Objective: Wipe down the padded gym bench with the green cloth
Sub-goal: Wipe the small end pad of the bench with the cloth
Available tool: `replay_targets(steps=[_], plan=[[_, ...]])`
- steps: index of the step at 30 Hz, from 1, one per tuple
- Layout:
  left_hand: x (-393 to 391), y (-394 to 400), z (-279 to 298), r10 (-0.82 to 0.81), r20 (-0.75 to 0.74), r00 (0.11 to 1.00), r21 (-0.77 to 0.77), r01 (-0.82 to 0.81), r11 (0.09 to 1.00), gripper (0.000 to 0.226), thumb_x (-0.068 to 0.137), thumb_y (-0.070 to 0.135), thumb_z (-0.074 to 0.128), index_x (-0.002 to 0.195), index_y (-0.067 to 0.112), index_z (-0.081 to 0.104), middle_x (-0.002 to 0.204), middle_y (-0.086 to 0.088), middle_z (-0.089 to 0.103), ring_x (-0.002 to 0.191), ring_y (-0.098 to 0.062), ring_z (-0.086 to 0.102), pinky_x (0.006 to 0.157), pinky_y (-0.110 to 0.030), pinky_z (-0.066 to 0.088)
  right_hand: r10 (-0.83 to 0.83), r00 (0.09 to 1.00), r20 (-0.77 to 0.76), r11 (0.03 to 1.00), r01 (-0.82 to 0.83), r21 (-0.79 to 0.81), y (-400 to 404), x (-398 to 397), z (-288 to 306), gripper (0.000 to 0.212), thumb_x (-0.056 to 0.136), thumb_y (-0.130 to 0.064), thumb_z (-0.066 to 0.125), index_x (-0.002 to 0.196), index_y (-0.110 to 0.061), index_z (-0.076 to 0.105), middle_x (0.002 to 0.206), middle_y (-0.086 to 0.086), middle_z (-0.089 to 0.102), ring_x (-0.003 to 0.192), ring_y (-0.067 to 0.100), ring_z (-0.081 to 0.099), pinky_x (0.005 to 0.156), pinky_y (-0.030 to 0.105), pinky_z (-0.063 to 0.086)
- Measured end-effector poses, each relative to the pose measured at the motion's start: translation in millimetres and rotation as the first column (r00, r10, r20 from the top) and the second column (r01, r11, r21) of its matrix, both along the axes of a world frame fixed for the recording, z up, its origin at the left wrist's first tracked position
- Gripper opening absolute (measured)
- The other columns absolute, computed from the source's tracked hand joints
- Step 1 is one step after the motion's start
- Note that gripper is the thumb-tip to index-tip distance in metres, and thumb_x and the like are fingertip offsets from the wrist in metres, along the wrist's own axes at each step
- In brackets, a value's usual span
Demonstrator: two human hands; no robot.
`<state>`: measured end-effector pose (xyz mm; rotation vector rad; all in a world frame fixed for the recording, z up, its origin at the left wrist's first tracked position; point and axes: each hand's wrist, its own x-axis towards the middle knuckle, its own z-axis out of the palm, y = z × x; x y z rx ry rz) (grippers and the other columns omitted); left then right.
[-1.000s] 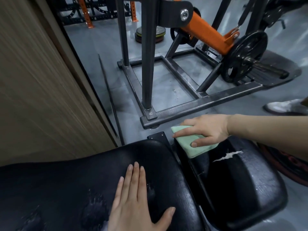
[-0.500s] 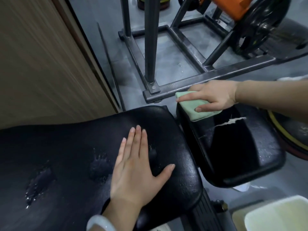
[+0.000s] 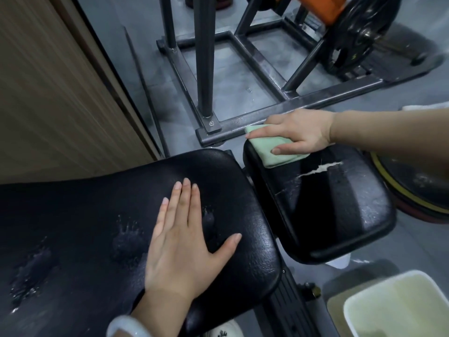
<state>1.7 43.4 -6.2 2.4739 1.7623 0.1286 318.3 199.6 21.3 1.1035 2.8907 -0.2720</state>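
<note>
Little has moved: right hand (image 3: pixel 300 135) still presses flat-fingered on the green cloth (image 3: pixel 272 148) at the seat pad (image 3: pixel 340 203) corner, where dragging over the tear (image 3: pixel 320 168) could widen it.

Steel frame (image 3: pixel 279 117) just beyond seat pad (image 3: pixel 340 215)
</note>
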Motion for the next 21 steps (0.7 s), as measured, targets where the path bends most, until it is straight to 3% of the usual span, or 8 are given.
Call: replay_targets(steps=[7, 11, 15, 18, 21], plan=[[-0.2, -0.1, 0.2, -0.004, -0.001, 1.0, 0.022, 0.004, 1.0, 0.103, 0.083, 0.081, 0.016, 0.148, 0.001, 0.023, 0.157, -0.01, 0.019, 0.147, -0.018, 0.008, 0.115, -0.038, 0.007, -0.12, 0.993, -0.001, 0.993, 0.12, 0.005, -16.5, 14.1, 4.6, 0.065, 0.089, -0.071, 0.017, 0.148, -0.044, 0.018, 0.097, -0.006, 0.039, 0.077, 0.013, 0.044, 0.074, 0.03, 0.04], [0.5, -0.1, 2.4, -0.004, 0.004, 1.0, 0.02, 0.004, 1.0, 0.103, 0.083, 0.081, 0.017, 0.148, 0.001, 0.022, 0.158, -0.009, 0.016, 0.147, -0.017, 0.006, 0.115, -0.036, 0.005, -0.225, 0.974, 0.011, 0.974, 0.225, 0.014, -28.5, 17.3, 3.6, 0.067, 0.088, -0.069, 0.02, 0.149, -0.041, 0.021, 0.107, 0.007, 0.049, 0.09, 0.029, 0.053, 0.084, 0.04, 0.044], [0.5, -1.9, 1.8, -0.009, 0.033, 0.999, 0.043, 0.007, 0.999, 0.105, 0.081, 0.082, 0.013, 0.15, 0.004, 0.014, 0.159, -0.008, 0.007, 0.147, -0.014, -0.003, 0.116, -0.034, -0.002, -0.381, 0.924, 0.015, 0.924, 0.381, 0.028, -40.7, 16.8, 3.6, 0.07, 0.084, -0.072, 0.017, 0.148, -0.044, 0.021, 0.118, 0.008, 0.049, 0.104, 0.035, 0.051, 0.09, 0.043, 0.041], [0.7, -0.6, 4.2, -0.045, -0.003, 0.999, 0.07, 0.045, 0.996, 0.1, 0.085, 0.076, 0.019, 0.147, -0.002, 0.023, 0.157, -0.014, 0.017, 0.146, -0.022, 0.009, 0.116, -0.038, 0.005, -0.505, 0.863, 0.027, 0.863, 0.503, 0.05, -49.5, 18.6, 1.2, 0.075, 0.079, -0.074, 0.013, 0.147, -0.046, 0.02, 0.13, 0.01, 0.046, 0.114, 0.036, 0.048, 0.093, 0.042, 0.038], [13.8, -1.1, 12.4, -0.179, -0.031, 0.983, 0.169, 0.181, 0.969, 0.087, 0.089, 0.063, 0.028, 0.144, -0.004, 0.032, 0.153, -0.018, 0.026, 0.144, -0.029, 0.021, 0.113, -0.044, 0.015, -0.581, 0.813, 0.024, 0.814, 0.58, 0.035, -53.9, 16.6, 0.8, 0.075, 0.076, -0.077, 0.011, 0.146, -0.05, 0.017, 0.135, 0.009, 0.043, 0.117, 0.038, 0.047, 0.094, 0.043, 0.038]])
